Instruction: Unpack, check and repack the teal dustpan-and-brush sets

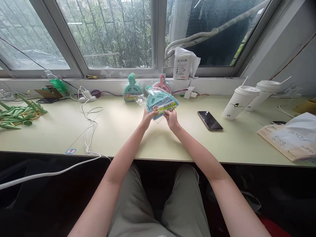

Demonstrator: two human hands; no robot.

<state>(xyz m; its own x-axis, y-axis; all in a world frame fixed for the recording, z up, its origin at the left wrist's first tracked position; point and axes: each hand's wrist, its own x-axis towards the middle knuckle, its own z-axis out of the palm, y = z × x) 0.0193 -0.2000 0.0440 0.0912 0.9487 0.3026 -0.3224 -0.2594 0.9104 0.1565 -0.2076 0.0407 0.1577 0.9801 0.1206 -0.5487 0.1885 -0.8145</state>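
Observation:
Between my hands, above the pale green table (118,138), is a teal mini dustpan and brush set (161,100) in clear plastic wrap with a printed label, its handle tilted up to the left. My left hand (148,119) grips its lower left edge, thumb on the front. My right hand (172,119) pinches the bottom edge near the label. Behind it, a pink dustpan set (163,84) leans by the window sill, partly hidden. Another group of teal dustpan sets (132,88) stands upright to the left, also wrapped.
A black phone (210,120) lies to the right, with white lidded cups (239,102) and a tissue pack (288,138) beyond. White cables (90,126) cross the table at left, near green plant-like pieces (19,113). A wrapped white package (184,64) sits on the sill.

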